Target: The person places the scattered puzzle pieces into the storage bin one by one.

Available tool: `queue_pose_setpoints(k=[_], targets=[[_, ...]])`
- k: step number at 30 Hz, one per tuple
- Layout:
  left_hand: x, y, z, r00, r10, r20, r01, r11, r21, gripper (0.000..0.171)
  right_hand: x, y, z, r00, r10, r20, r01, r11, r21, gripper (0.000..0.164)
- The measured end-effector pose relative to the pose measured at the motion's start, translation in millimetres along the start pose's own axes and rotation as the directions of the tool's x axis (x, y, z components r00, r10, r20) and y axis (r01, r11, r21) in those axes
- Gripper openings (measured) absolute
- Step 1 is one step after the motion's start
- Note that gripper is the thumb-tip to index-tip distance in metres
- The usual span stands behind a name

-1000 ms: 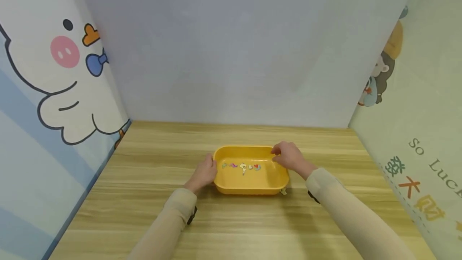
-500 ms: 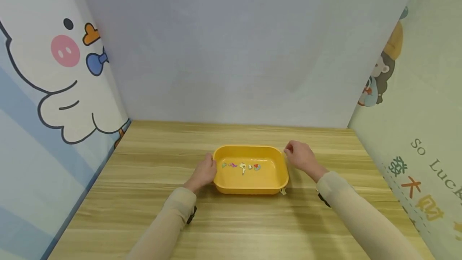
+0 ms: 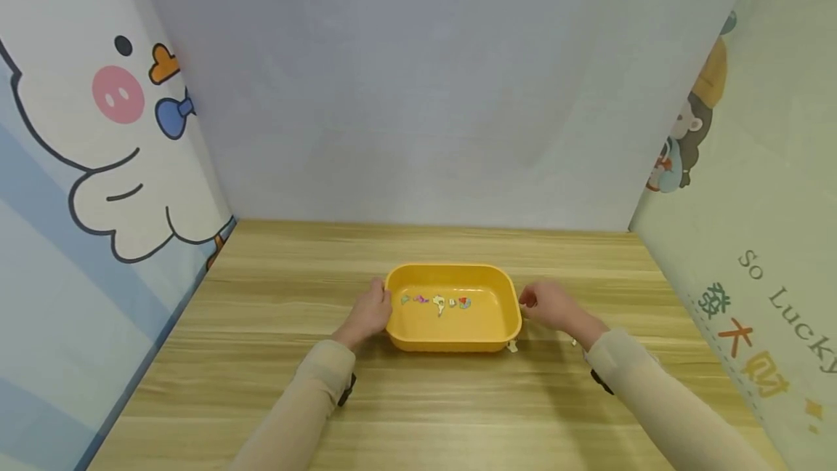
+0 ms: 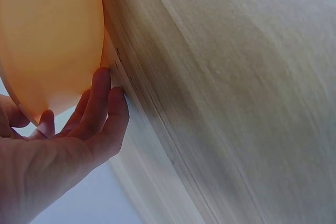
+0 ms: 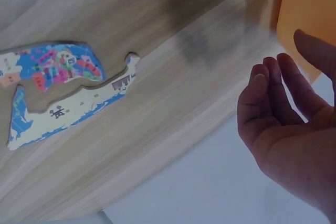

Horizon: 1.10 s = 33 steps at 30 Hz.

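A yellow rectangular tray sits on the wooden table, with several small flat pieces in a row on its bottom. My left hand holds the left end of the tray, thumb at the rim and fingers against the outer wall in the left wrist view. Beside the right end is my right hand, fingers loosely bent with nothing in them, close to the tray wall. In the right wrist view two flat jigsaw-like pieces lie on the table: a colourful map piece and a long cream-and-blue piece.
A pale piece lies at the tray's front right corner. Another small pale bit shows by the right forearm. A plain grey wall stands behind the table, with printed panels on both sides.
My right hand has moved from over the tray's right rim outward to the right, then down beside its right end. The left hand, tray and pieces in it stay put.
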State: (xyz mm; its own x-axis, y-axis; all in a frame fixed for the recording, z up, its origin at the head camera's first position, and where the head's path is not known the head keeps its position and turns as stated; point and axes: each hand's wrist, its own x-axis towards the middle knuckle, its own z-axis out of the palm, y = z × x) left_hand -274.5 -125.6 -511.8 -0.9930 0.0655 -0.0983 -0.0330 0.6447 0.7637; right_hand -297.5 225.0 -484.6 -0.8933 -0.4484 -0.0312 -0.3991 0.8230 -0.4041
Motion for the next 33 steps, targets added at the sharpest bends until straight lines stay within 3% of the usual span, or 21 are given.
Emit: queue_pose_setpoints(k=[5,9,16,20,28,33], targets=[[-0.5,1.2,-1.4,1.0,-0.009,0.013,0.009,1.0,-0.003,0.017,-6,-1,8,0.994,-0.06,0.091,0.059,0.998,0.021,0.017],[0.1,1.2,-1.4,1.0,-0.002,0.01,0.001,1.0,0.006,0.016,-7,-3,15,0.988,-0.044,0.15,0.03,0.995,0.099,0.03],[0.8,2.1,0.0,1.0,-0.013,0.002,0.013,1.0,0.022,0.017,-10,-2,31,0.994,-0.016,0.106,0.002,0.992,0.125,0.042],[0.8,2.0,0.2,1.0,-0.007,0.0,0.007,1.0,0.024,0.017,-9,0,34,0.996,-0.014,0.084,0.005,0.994,0.105,0.039],[-0.2,3.6,-1.1,1.0,-0.01,0.002,0.01,1.0,0.023,0.016,-9,2,25,0.993,0.012,0.118,-0.022,0.996,0.081,0.021],[-1.0,3.7,-1.7,1.0,0.0,0.0,0.0,1.0,0.02,0.017,-9,6,25,0.993,0.005,0.114,-0.018,0.994,0.105,0.021]])
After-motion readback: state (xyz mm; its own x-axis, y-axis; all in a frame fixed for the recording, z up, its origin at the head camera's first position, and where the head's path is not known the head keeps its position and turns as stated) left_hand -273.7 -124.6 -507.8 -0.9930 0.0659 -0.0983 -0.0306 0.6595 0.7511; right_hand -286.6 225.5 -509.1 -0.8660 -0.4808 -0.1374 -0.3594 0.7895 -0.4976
